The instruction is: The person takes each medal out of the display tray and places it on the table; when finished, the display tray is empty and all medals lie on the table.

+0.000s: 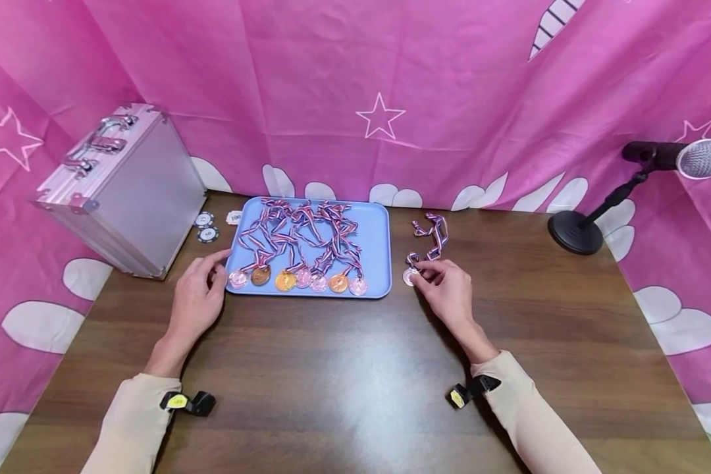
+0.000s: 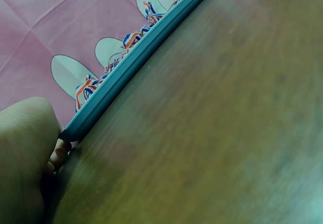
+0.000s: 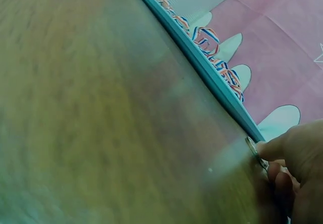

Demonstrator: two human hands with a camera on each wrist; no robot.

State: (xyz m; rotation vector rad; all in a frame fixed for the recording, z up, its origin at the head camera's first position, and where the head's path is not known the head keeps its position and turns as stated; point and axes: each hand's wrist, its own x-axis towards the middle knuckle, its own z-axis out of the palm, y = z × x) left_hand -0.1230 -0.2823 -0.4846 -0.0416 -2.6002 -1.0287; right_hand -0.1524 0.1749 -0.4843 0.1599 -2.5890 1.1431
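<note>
My right hand [image 1: 448, 289] pinches a silver-coloured medal [image 1: 410, 276] just right of the blue tray [image 1: 374, 247]. In the right wrist view, the medal [image 3: 256, 152] stands tilted on edge between thumb and fingers. Its striped ribbon [image 1: 438, 238] trails away behind the hand on the table. Several medals lie along the tray's near side, among them a gold one [image 1: 285, 280] and a dark bronze one [image 1: 261, 275], with their red, white and blue ribbons [image 1: 308, 217] heaped behind. At the tray's left edge rests my left hand [image 1: 198, 289], its fingers relaxed against the side.
A silver case [image 1: 136, 191] stands upright at the back left. Beside it lie several poker chips [image 1: 208, 234], one partly under another. A microphone [image 1: 678, 158] on a black stand [image 1: 576, 232] occupies the back right. Pink cloth [image 1: 320, 85] hangs behind the wooden table [image 1: 332, 388].
</note>
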